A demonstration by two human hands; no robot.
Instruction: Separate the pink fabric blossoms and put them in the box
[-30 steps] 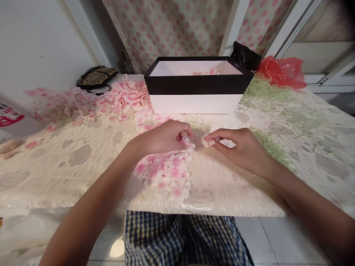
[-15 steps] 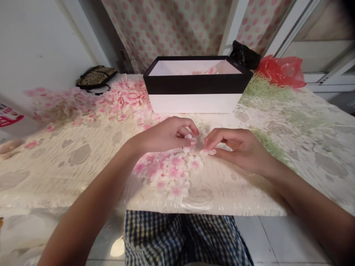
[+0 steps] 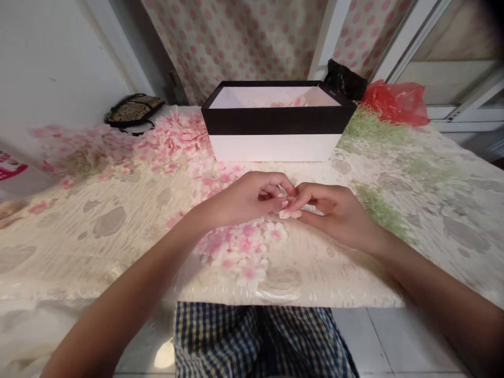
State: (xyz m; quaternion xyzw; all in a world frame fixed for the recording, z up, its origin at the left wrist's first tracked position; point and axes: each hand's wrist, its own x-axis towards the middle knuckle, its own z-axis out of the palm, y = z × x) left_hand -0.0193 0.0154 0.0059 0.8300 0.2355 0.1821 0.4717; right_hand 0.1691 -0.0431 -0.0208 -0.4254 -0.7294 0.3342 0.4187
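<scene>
While one black-banded box [image 3: 271, 121] stood beyond, my left hand [image 3: 252, 197] and right hand [image 3: 340, 212] touched, both pinching at least one pale blossom [image 3: 290, 214].

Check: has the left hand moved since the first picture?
Yes. Against the box, the left hand has shifted rightward, its fingertips now close up against the right hand's.
</scene>
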